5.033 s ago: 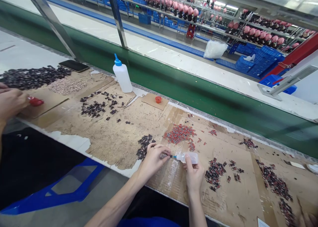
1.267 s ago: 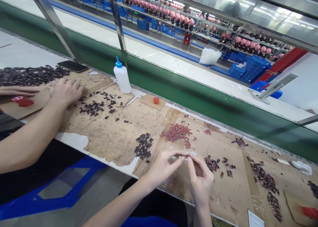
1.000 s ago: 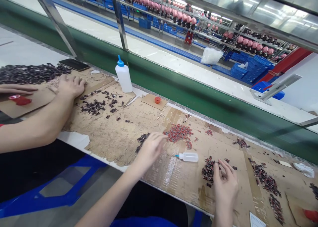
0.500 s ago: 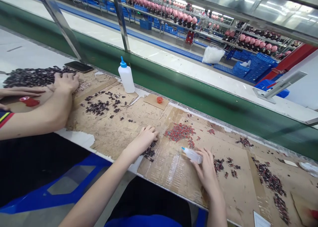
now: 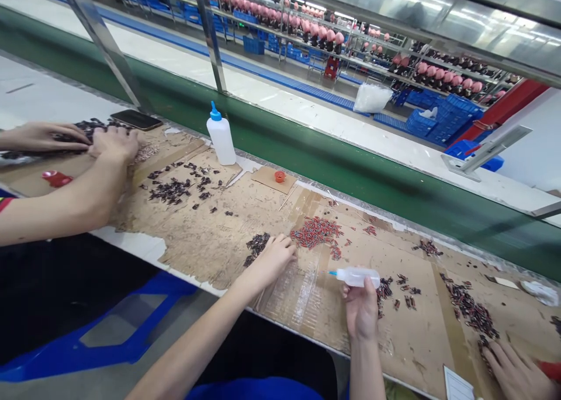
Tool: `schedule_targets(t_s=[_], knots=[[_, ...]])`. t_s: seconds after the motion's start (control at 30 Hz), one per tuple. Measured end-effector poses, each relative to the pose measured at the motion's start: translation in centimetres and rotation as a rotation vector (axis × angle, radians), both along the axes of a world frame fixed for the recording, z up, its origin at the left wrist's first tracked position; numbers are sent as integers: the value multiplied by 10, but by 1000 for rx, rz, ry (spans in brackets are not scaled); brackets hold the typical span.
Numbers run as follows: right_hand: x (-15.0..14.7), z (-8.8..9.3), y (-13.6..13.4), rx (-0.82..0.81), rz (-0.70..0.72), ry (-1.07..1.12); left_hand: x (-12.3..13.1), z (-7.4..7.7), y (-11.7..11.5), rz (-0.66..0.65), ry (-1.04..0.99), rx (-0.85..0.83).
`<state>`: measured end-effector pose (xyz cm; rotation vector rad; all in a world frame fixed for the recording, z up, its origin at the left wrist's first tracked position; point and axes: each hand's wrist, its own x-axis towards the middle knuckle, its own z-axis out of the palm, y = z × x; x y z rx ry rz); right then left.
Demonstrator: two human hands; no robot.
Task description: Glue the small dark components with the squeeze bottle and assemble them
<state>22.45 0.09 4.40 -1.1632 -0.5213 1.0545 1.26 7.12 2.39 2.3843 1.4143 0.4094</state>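
My right hand [image 5: 362,306] grips a small clear squeeze bottle [image 5: 357,277] with a blue nozzle that points left, held just above the cardboard. My left hand [image 5: 274,258] is curled with its fingers pinched together beside a small pile of dark parts [image 5: 256,246]; whatever it holds is too small to make out. A heap of red parts [image 5: 316,234] lies just beyond both hands. More dark and red pieces [image 5: 388,286] are scattered to the right of the bottle.
Taped cardboard [image 5: 210,225] covers the bench. A larger white glue bottle [image 5: 221,137], a red cap [image 5: 279,176] and a phone [image 5: 135,120] lie further back. A co-worker's hands [image 5: 111,143] rest on dark parts at left; another person's hand [image 5: 515,371] shows at bottom right. A green conveyor [image 5: 350,166] runs behind.
My right hand has picked the small bottle up off the cardboard and holds it level. My left hand has moved from the dark pile toward the middle with its fingers pinched.
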Motion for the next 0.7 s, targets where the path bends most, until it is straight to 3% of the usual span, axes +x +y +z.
schedule_targets(t_s=[0.17,0.33,0.53,0.7], knots=[[-18,-1,3,-69,13,23,-16,-4,-10,-13,-142,-16],[-24,-3,6,-112,50,-31,-32,-4,-4,-30,-117,-4],[-23,-4,8,-105,-1,-41,-24,-12,-2,-43,-215,59],[-23,-11,10,-106,-104,-218,-7,-16,-14,-136,-348,19]])
